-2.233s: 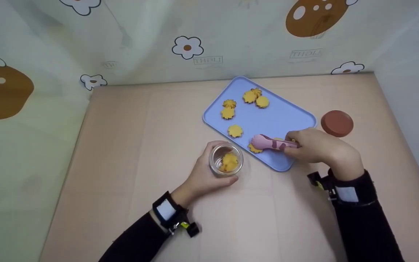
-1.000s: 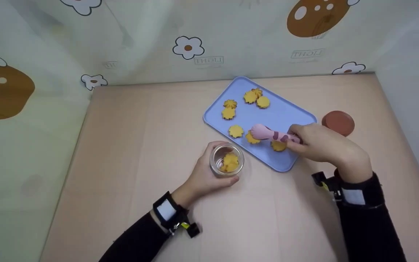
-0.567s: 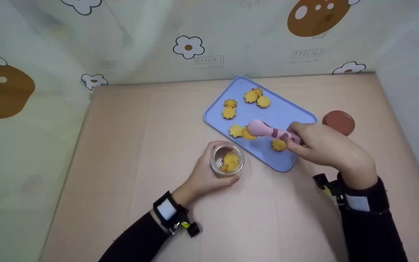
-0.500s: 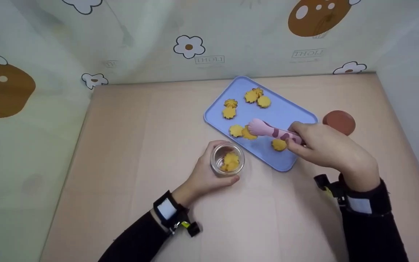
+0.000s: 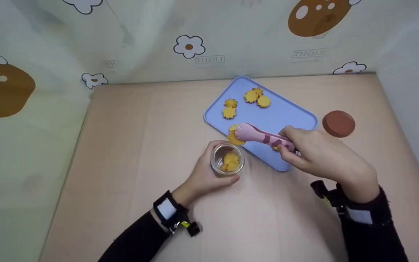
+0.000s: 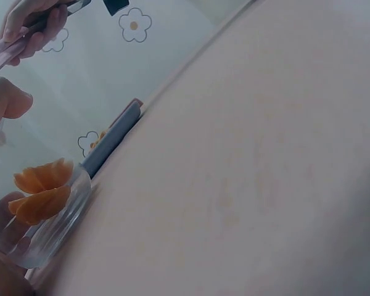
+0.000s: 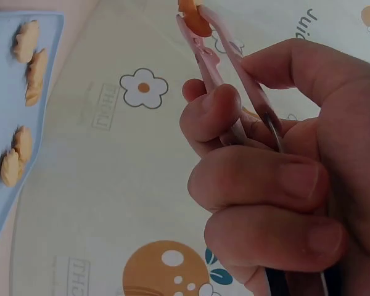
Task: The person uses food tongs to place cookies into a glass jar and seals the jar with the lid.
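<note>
Where a flowered sheet (image 5: 136,47) lines the left and back of a tan table (image 5: 122,145), the left hand (image 5: 205,176) grips a glass jar (image 5: 217,155) of cookies (image 5: 230,161); another cookie (image 5: 236,139), over the blue tray (image 5: 278,116), is pinched by tongs (image 5: 266,138) in the right hand's (image 5: 324,154) grip; a brown lid (image 5: 338,123) lies beyond.

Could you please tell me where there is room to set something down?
The table is bare left of the blue tray and left hand, and between the black sleeves. The glass jar, pink tongs and held cookie crowd the tray's near-left edge.
</note>
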